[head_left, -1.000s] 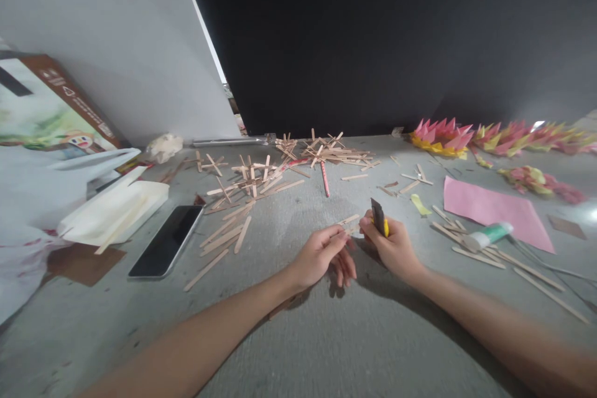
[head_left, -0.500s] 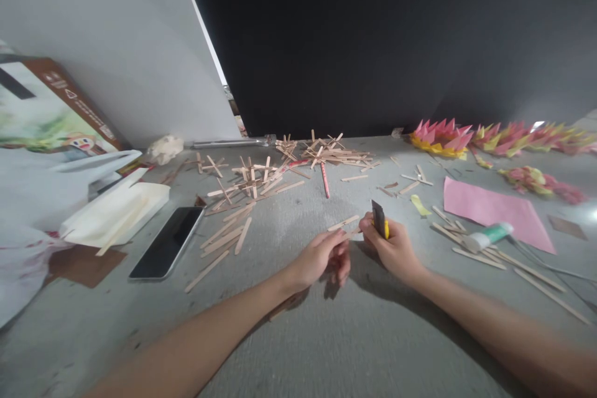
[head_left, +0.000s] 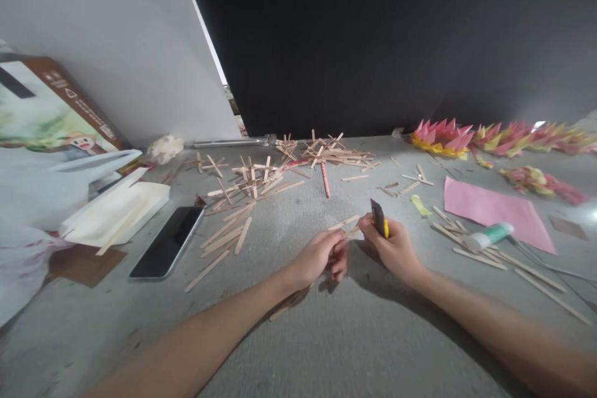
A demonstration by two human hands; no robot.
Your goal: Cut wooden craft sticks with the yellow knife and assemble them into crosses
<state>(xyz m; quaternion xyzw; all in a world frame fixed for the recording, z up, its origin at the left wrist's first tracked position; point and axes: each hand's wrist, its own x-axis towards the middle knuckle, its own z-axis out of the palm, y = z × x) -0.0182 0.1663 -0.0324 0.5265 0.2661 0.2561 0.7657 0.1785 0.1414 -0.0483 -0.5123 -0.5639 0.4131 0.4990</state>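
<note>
- Currently I see my left hand [head_left: 319,258] low over the grey surface [head_left: 336,342], fingers curled in, thumb and forefinger closed on the end of a short stick [head_left: 352,232].
- My right hand [head_left: 395,247] is wrapped around a black and yellow cutter [head_left: 378,216] that points up; its fingertips sit at the short stick's other end.
- That stick lies between both hands; just beyond it I see a second stick [head_left: 344,222].
- Farther off, a loose pile of sticks [head_left: 338,154] spreads before the black panel [head_left: 373,43].
- I have a phone [head_left: 166,242] on the left, pink paper [head_left: 489,205] and a glue tube [head_left: 489,236] on the right.
</note>
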